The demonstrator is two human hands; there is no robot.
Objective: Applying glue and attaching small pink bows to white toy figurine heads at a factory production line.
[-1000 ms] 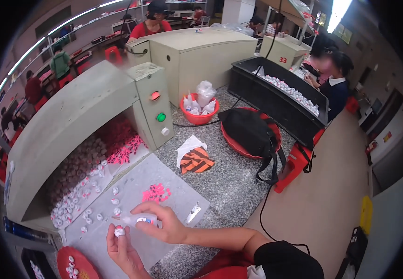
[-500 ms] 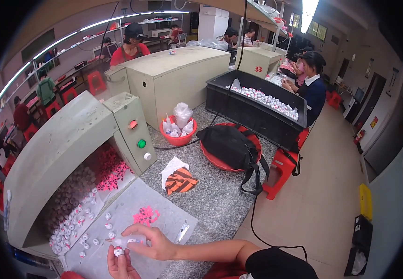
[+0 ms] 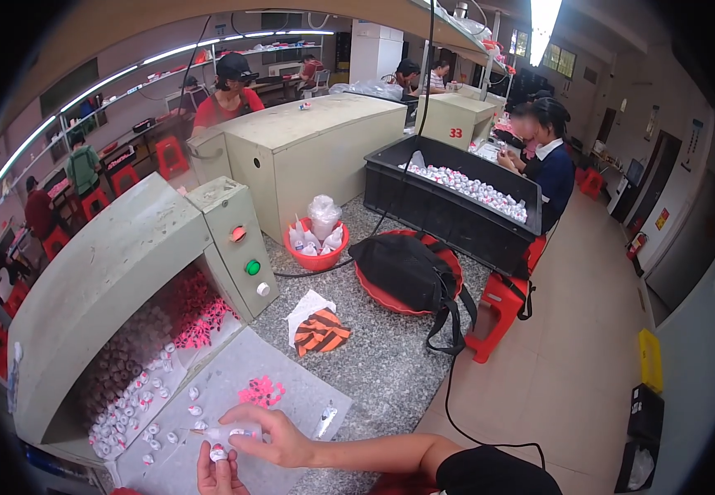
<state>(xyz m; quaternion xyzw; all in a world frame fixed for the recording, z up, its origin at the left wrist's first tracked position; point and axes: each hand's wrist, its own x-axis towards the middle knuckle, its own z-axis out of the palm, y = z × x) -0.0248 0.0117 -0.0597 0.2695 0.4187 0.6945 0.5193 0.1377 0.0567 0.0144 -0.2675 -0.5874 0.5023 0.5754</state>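
Observation:
My left hand [image 3: 221, 477] pinches a small round white piece with red markings [image 3: 219, 453] between thumb and fingers. My right hand [image 3: 275, 439] is wrapped round a translucent squeeze bottle [image 3: 222, 431], which lies nearly level, its thin tip pointing left. The bottle is just above the white piece; whether they touch, I cannot tell. Under both hands is a pale sheet [image 3: 304, 400] with several similar white pieces [image 3: 195, 410] and a cluster of flat pink pieces [image 3: 261, 391]. More white pieces [image 3: 110, 429] and pink ones [image 3: 201, 318] are heaped inside the grey hooded box [image 3: 110, 272] at left.
Beyond the sheet lie an orange-and-black striped cloth [image 3: 321, 332], a red bowl of squeeze bottles [image 3: 316, 261] and a black bag [image 3: 399, 268]. A black bin of white pieces [image 3: 448, 219] stands at the back right, near a red stool [image 3: 498, 313]. Several people work farther off.
The view has shifted slightly. Both hands keep their holds on the white piece and the squeeze bottle, with little movement. At the back right, a co-worker's head has lowered forward.

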